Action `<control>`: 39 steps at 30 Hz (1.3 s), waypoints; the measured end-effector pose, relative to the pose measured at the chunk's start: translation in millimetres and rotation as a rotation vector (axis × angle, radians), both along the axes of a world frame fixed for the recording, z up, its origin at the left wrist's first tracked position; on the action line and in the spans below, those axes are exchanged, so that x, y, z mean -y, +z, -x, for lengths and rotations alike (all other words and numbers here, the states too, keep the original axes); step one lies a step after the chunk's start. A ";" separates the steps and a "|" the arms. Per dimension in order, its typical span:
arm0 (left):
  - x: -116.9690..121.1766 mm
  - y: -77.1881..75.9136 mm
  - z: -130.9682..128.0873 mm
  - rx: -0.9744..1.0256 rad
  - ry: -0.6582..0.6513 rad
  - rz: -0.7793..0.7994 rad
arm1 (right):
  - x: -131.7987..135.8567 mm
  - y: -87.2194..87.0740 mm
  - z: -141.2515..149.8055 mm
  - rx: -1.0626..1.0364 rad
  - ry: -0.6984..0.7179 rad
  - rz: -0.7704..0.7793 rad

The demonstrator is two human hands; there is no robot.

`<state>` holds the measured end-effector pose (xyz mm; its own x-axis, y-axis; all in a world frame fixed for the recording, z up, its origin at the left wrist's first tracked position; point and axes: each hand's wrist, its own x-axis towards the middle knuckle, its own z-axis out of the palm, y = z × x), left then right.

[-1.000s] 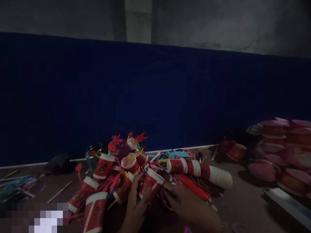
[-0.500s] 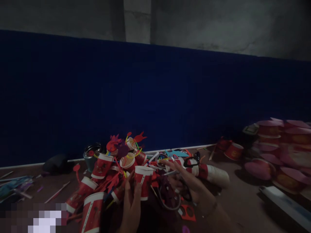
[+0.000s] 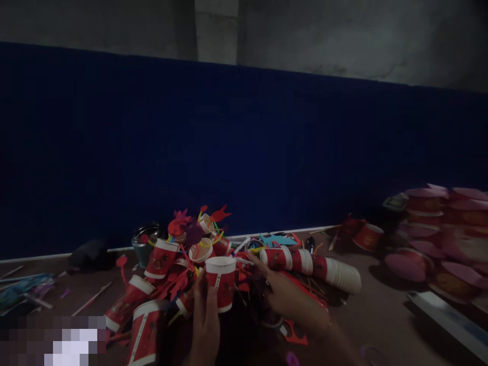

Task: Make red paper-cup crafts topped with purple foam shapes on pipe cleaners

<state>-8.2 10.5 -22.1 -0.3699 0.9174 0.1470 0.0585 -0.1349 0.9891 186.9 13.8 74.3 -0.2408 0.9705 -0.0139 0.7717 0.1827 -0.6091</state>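
Observation:
A red paper cup (image 3: 224, 287) with a white rim stands upright in my left hand (image 3: 206, 310), whose fingers and thumb close around its left side. To the right of the cup, my right hand (image 3: 285, 295) reaches over the pile with its index finger stretched toward the cup and the other fingers curled. Dark shadow under that palm hides what it grips, if anything. A white straw (image 3: 242, 246) lies just beyond its fingertips. Beside the right hand rests a stack of red-and-white cups (image 3: 328, 272) on its side.
Decorated red cups (image 3: 162, 259) with colourful paper cutouts are heaped at left. Behind them are a dark metal pot (image 3: 142, 251) and a blue wall panel (image 3: 244, 152). Piled red tubs (image 3: 457, 244) and a long pale box (image 3: 450, 315) lie at right; blue cutouts (image 3: 277, 239) lie behind the stack.
My right hand has moved down and left, closer to the cup. Black loops that lay over the cup stack are gone from there. The held cup has shifted slightly left and turned.

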 end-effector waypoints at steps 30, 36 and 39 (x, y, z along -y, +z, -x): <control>9.7 19.5 -10.5 0.074 -0.451 -0.010 | 2.4 -2.7 28.9 -0.537 0.060 -0.192; 3.8 17.9 -12.3 -0.047 -0.295 0.006 | -9.3 -5.4 18.6 -0.674 -0.047 -0.069; 2.8 15.2 -13.2 -0.111 -0.263 -0.014 | -16.7 -12.7 6.7 -0.363 -0.170 -0.132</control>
